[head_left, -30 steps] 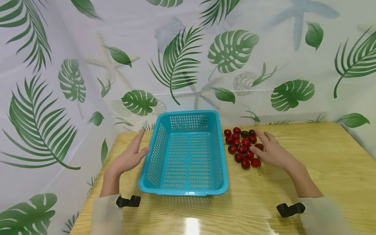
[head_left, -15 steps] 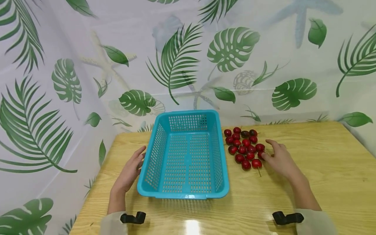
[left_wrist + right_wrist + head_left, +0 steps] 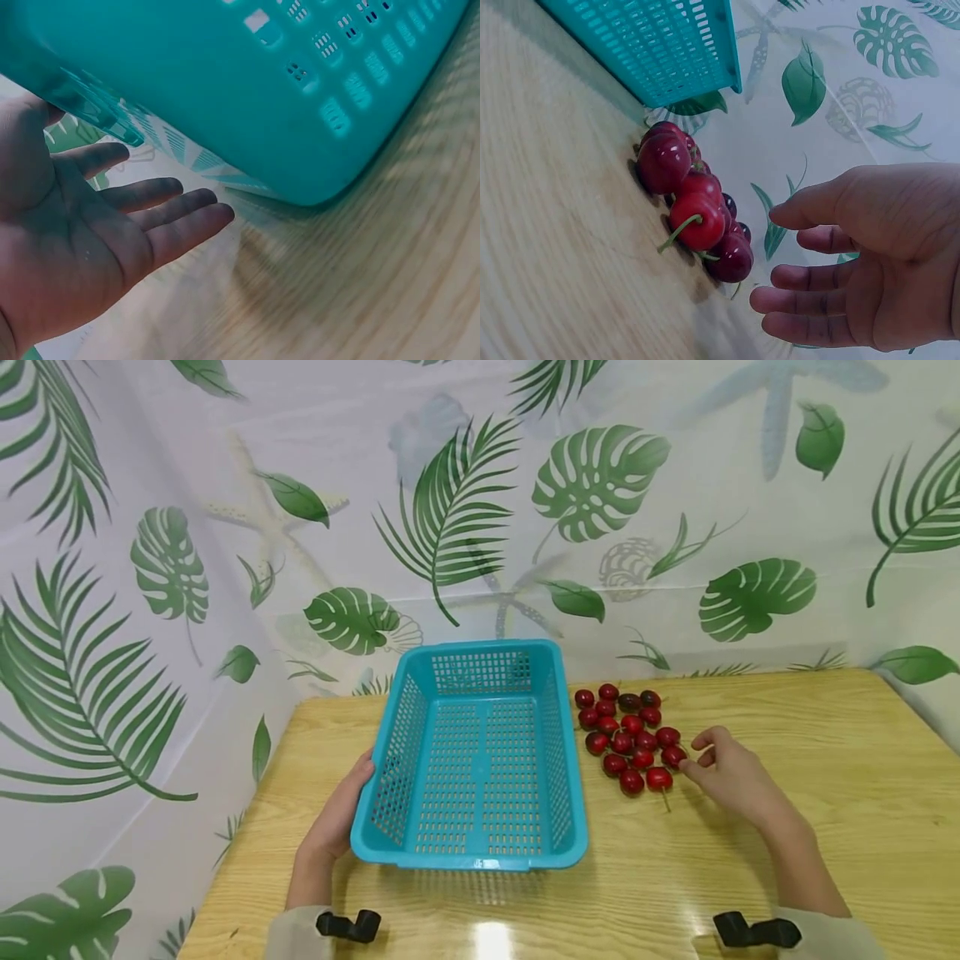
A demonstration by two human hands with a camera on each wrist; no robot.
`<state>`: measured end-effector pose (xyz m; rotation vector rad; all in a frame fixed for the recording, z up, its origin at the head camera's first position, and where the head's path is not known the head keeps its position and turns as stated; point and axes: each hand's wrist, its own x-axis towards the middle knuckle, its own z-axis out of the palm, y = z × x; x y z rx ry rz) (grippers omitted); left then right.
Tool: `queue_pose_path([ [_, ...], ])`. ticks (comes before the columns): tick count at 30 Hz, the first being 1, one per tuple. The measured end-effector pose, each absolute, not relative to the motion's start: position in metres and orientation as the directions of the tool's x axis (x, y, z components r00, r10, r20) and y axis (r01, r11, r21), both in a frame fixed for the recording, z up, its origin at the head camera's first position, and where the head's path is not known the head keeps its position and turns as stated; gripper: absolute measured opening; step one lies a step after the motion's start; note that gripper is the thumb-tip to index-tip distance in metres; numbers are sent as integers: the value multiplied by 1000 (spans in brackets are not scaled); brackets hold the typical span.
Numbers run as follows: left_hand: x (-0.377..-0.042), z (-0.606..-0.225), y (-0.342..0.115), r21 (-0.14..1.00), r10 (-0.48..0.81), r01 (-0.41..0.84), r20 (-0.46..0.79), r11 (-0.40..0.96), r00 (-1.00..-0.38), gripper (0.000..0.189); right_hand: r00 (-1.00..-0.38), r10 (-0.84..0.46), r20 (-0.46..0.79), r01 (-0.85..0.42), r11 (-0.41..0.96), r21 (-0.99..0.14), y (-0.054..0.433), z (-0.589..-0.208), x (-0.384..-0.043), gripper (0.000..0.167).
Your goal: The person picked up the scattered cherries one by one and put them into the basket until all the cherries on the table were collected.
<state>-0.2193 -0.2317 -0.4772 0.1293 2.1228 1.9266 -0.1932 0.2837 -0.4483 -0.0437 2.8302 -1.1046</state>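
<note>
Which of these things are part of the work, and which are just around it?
Part of the work, it seems:
- blue plastic basket
- red cherries, loose beside it
- left hand, at the basket's left side
- right hand, near the cherries, holding nothing

Just around it:
- wooden table
- leaf-print cloth behind
- black wrist cameras

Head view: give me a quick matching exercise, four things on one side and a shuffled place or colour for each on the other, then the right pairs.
Things:
1. Basket
2. Cherries
3. Left hand
4. Right hand

Places and colours:
A. To the right of the cherries
B. Blue, with perforated walls
C. At the left side of the basket
D. Red to dark red, lying in a cluster

Pairs: 1-B, 2-D, 3-C, 4-A
</note>
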Motion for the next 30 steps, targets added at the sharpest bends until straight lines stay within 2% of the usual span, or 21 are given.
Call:
queue_pose_path([
  [15, -220, -474, -226, 998, 257, -67, -65, 1, -964, 59, -987, -108, -122, 1, 747, -665, 281, -440, -189, 50],
  [30, -221, -473, -223, 998, 277, -27, -10, -58, -961, 60, -960, -220, -171, -29, 690, -724, 270, -445, -184, 57],
])
